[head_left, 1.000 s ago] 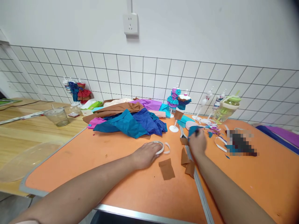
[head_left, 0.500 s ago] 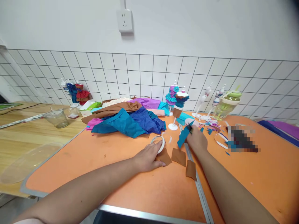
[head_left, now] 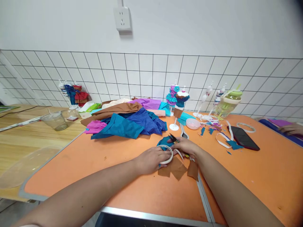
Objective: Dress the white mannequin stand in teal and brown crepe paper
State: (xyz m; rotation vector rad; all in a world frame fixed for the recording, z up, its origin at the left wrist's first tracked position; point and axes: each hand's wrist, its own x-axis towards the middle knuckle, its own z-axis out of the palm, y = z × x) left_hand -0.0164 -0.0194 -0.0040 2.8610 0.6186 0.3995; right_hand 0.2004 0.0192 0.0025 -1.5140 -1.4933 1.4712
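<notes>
A roll of white tape (head_left: pixel 170 154) is in my left hand (head_left: pixel 151 160), with the fingers curled at its ring. My right hand (head_left: pixel 187 146) is closed around small scissors (head_left: pixel 174 138) with dark blades and some yellow at the handle. Between the two hands lies a piece of teal paper (head_left: pixel 163 142), partly behind the tape ring; which fingers touch it is unclear. A short white strip (head_left: pixel 178 153) curves out beside the tape. Brown paper squares (head_left: pixel 178 168) lie on the table just below my hands.
Crumpled coloured paper (head_left: pixel 118 126) is piled at the back left. Decorated white stands (head_left: pixel 174 127), a pink bowl (head_left: pixel 193 124) and a green-lidded bottle (head_left: pixel 230 102) stand behind. A phone (head_left: pixel 245 138) lies right, with another person's hand (head_left: pixel 292 129) beyond.
My right hand has moved left and nearer, bringing the teal paper and scissors to my left hand. The tape roll has shifted slightly right. Another person's hand has come into view at right.
</notes>
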